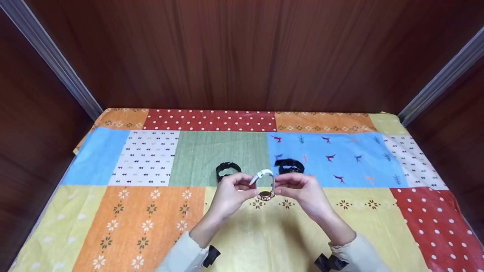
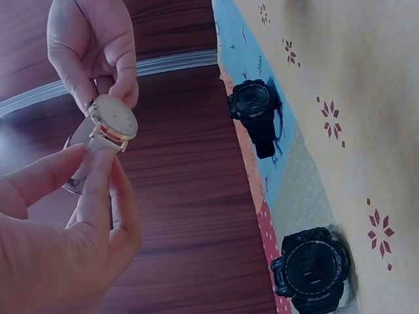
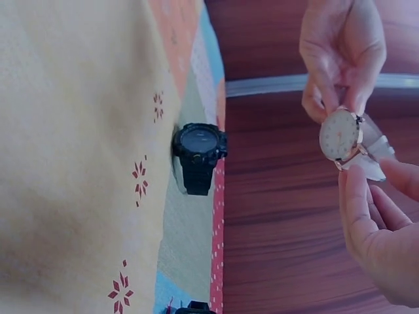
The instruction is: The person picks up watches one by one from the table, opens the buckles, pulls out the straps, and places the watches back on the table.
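A wristwatch with a white strap (image 1: 266, 173), a pale round dial (image 3: 340, 135) and a rose-gold case (image 2: 114, 118) is held up above the cloth between both hands. The left hand (image 1: 231, 193) pinches one side of it with thumb and fingers, beside the case. From the other side, the right hand (image 1: 302, 190) pinches the strap near the case. The strap forms a loop, its far end standing upward in the head view. Beyond the left hand lies a black digital watch (image 1: 228, 166); a second black watch (image 1: 290, 165) lies beyond the right hand.
A patchwork-patterned cloth (image 1: 151, 226) covers the table under the hands. Dark wood-grain panels (image 1: 234, 56) rise behind and at both sides, with metal strips (image 1: 446, 71) along the corners. Black wrist straps (image 1: 211, 257) sit on the sleeves.
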`<state>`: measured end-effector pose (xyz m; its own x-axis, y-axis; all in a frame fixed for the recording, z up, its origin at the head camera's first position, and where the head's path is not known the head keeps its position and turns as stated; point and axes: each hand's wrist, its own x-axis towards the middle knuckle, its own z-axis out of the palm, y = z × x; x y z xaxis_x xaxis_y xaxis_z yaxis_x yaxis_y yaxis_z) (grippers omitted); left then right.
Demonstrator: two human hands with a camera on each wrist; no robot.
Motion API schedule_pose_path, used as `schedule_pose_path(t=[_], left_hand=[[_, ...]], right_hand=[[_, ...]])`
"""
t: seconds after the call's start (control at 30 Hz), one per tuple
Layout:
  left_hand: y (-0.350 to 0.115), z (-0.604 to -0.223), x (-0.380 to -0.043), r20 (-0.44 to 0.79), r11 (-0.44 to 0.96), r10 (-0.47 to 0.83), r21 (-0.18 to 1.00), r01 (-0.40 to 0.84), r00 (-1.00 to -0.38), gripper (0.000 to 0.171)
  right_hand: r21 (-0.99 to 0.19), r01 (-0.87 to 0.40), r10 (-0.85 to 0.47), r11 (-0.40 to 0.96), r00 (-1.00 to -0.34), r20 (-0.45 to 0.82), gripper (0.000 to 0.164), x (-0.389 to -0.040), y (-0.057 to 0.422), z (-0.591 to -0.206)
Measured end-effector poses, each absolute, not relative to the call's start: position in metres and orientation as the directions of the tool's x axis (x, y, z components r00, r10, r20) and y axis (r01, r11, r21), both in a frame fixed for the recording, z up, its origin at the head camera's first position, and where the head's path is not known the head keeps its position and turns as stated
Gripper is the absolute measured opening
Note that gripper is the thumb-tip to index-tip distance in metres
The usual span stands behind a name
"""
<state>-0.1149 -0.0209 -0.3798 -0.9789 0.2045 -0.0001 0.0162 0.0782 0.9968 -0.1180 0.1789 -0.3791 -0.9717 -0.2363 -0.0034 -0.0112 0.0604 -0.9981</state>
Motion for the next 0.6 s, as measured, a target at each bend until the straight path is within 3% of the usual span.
schedule_pose_path(t=[0.37, 0.6], left_hand=[[-0.0167, -0.3835, -0.1128, 0.039, 0.152, 0.179, 0.986, 0.066, -0.983, 0.022], [-0.0141, -0.3847, -0.1137, 0.041, 0.154, 0.171, 0.986, 0.068, -0.984, 0.020]], right_hand=[[-0.967, -0.161, -0.245, 0.198, -0.963, 0.110, 0.027, -0.1187, 0.1763, -0.3817], [-0.965, -0.162, -0.212, 0.208, -0.970, 0.118, 0.025, -0.1186, 0.1757, -0.3811]])
